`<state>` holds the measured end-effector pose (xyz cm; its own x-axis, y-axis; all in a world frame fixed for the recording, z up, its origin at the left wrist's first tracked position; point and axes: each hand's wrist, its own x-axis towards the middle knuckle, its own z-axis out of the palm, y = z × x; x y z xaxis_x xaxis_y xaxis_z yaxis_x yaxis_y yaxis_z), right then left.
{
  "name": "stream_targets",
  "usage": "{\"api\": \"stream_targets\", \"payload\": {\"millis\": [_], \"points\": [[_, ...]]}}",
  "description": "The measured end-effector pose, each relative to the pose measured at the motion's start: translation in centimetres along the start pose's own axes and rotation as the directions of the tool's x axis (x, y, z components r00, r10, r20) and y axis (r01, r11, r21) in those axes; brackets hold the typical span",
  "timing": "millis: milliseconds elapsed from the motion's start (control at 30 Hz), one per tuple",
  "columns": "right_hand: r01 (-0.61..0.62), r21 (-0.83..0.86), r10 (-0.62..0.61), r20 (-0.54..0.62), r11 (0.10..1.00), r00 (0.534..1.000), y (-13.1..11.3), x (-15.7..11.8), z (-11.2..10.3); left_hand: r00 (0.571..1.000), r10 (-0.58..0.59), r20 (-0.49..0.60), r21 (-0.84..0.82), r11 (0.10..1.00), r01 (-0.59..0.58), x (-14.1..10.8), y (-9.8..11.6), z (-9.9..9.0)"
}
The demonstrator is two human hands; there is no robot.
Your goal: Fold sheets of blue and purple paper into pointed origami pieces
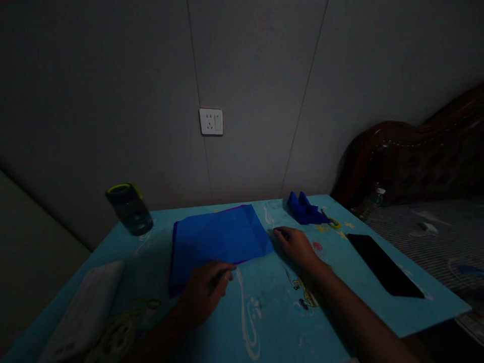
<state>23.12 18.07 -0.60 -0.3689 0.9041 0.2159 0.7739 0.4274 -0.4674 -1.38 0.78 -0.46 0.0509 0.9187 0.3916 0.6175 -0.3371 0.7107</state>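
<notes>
Blue paper sheets (219,239), with a purple edge showing beneath, lie on the light blue patterned table (272,312). At the lower right edge of the paper is my left hand (207,287), its fingers curled with thumb and forefinger near each other; whether it pinches anything is too dark to tell. My right hand (295,244) rests on the table just beside the right corner of the paper, fingers curled in, and nothing can be made out inside it. Behind it sits a folded dark blue paper shape (304,209).
A dark bottle (131,209) stands at the back left, with a white box (85,307) nearer on the left. Yellow-handled scissors (334,223) lie beside the folded paper. A black flat object (383,264) is on the right. Beyond are a bed (427,242) and a wall socket (211,121).
</notes>
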Motion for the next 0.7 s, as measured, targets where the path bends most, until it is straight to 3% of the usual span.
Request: {"api": "stream_targets", "payload": {"millis": [133, 233, 367, 533, 700], "points": [[0.040, -0.007, -0.040, 0.032, 0.999, 0.999, -1.8, -1.1, 0.8, 0.981, -0.078, -0.178, 0.098, 0.990, 0.097, 0.8, -1.2, -1.5], [0.037, -0.083, -0.034, 0.044, 0.996, 0.998, -2.3, -1.4, 1.2, 0.963, -0.102, -0.249, 0.180, 0.972, 0.150, 1.2, -1.7, -2.6], [0.055, -0.134, -0.050, 0.044, 0.989, 0.998, -2.3, -1.4, 1.5, 0.937, -0.208, -0.281, 0.117, 0.961, 0.249, 1.5, -2.0, -3.1], [0.083, -0.062, -0.082, 0.008, 0.995, 0.997, -2.4, -1.5, 1.5, 0.933, -0.215, -0.289, 0.099, 0.962, 0.253, 1.5, -2.3, -2.7], [0.037, -0.006, -0.037, -0.007, 0.999, 0.999, -2.2, -1.3, 0.9, 0.918, -0.295, -0.266, -0.066, 0.955, 0.288, 1.5, -2.8, -2.4]]}}
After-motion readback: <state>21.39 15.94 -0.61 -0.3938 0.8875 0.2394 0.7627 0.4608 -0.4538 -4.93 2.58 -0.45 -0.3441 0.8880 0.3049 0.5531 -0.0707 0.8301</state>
